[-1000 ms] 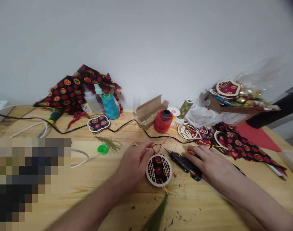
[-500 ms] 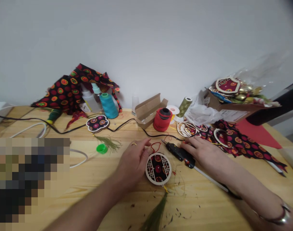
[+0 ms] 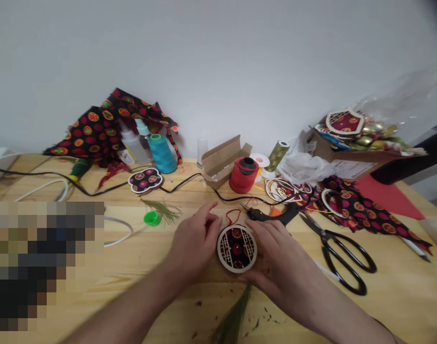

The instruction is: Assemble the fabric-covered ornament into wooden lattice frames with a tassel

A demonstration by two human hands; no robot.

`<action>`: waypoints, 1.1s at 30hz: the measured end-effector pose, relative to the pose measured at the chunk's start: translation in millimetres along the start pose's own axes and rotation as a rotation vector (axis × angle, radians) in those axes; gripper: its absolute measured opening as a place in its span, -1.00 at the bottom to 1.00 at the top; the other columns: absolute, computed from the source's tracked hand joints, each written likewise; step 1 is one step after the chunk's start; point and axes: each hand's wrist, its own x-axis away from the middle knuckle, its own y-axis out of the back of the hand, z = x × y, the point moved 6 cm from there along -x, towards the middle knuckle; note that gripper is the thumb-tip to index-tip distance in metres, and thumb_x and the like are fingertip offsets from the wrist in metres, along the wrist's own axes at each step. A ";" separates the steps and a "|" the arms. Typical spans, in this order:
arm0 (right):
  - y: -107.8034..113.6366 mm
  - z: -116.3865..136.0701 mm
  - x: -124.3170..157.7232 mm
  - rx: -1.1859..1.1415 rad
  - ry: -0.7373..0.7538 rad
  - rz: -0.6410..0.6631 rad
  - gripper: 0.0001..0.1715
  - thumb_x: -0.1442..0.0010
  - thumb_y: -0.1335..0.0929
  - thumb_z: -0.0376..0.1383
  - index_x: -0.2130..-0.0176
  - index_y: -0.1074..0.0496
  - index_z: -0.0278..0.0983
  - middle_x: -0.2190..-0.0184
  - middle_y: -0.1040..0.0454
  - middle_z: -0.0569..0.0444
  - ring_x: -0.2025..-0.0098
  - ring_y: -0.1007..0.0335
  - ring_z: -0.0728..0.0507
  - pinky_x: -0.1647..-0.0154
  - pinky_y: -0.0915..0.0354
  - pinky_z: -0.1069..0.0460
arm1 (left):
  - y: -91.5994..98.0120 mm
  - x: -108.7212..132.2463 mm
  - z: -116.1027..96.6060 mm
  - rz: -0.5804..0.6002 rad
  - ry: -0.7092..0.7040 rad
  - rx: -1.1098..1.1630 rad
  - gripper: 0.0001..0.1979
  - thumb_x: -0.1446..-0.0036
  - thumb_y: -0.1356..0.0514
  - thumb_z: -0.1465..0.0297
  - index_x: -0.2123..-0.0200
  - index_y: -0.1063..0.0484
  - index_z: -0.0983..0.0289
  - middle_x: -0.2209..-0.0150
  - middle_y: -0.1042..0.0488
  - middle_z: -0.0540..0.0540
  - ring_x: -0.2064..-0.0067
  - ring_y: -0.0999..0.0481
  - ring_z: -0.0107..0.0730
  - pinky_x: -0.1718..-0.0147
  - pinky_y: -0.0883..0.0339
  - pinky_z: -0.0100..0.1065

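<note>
A round hanging ornament (image 3: pixel 237 249) lies in front of me, with a pale wooden lattice rim over dark patterned fabric. My left hand (image 3: pixel 195 236) grips its left edge, thumb and fingers closed against it. Around the right side curls my right hand (image 3: pixel 281 260), fingers near the top and thumb at the lower edge. A red cord loop (image 3: pixel 234 217) rises from the ornament's top, and a green tassel (image 3: pixel 236 313) trails below it. Just beyond my right fingers rests a black glue gun (image 3: pixel 292 214), partly hidden. Black-handled scissors (image 3: pixel 326 236) lie to the right.
Behind are a red thread spool (image 3: pixel 243 177), an open cardboard box (image 3: pixel 222 165) and a teal thread cone (image 3: pixel 163 155). A four-lobed ornament (image 3: pixel 145 181) and green cap (image 3: pixel 152 218) sit left. Patterned fabric (image 3: pixel 365 205) and a filled carton (image 3: pixel 347 160) stand right. A black cable crosses the table.
My right hand has left the glue gun and come left onto the ornament. The glue gun now points left with its handle to the right. The scissors, earlier behind my arm, now show.
</note>
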 end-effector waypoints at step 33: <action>-16.7 3.9 -54.8 0.412 0.463 0.100 -0.95 -0.17 -0.39 -0.39 0.30 -0.50 -0.29 0.24 -0.48 -0.03 0.12 -0.25 -0.22 0.13 -0.17 -0.11 | -24.6 19.1 -14.9 0.254 -0.271 -0.152 0.18 0.26 -0.35 0.27 -0.34 0.30 0.21 -0.20 -0.22 0.20 -0.14 -0.10 0.09 -0.12 -0.03 0.07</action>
